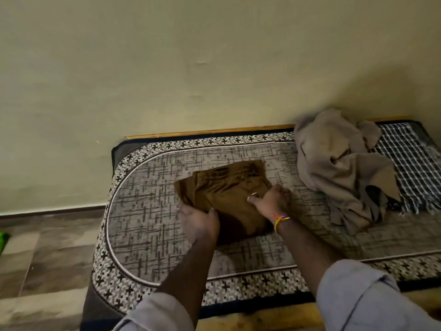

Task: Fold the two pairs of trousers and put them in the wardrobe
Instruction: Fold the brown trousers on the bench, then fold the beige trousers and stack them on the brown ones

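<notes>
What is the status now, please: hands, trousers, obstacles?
Left hand and right hand gripping folded brown trousers on mattress. Grey trousers crumpled, unfolded. Nothing blocking.

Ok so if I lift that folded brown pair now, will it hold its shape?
Probably not by itself: the brown trousers look like soft, floppy cloth, so the layers may slide open. Left hand and right hand at opposite edges should help.

**No readable text in view**

You have no lettering, label, brand or number to read here. The brown trousers show no legible tag, and the patterned mattress cover under them carries only crosses and line marks, not writing.
</notes>
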